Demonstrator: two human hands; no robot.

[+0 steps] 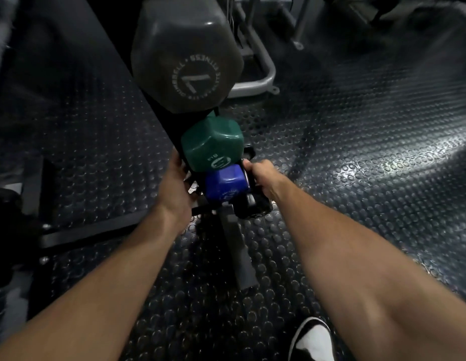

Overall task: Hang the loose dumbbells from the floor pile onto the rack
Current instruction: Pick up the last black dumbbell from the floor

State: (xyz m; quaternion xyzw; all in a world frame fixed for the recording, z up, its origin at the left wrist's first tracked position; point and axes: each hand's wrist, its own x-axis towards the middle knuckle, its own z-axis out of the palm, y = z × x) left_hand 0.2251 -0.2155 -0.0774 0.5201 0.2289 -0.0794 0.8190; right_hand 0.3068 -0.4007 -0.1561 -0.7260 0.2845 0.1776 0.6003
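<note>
A black upright rack (159, 110) carries a large grey hex dumbbell (185, 53) at the top, a green dumbbell (212, 144) under it and a blue dumbbell (225, 182) lowest. My left hand (175, 188) reaches in on the rack's left side beside the blue dumbbell; its fingers are hidden behind the frame. My right hand (263, 178) grips a black dumbbell (255, 208) just right of the blue one, low on the rack. Only the black dumbbell's end shows.
Black studded rubber flooring (356, 152) lies all around. The rack's base legs (91, 230) spread left and toward me. A grey metal machine frame (263, 74) stands behind the rack. My black-and-white shoe (314, 340) is at the bottom right.
</note>
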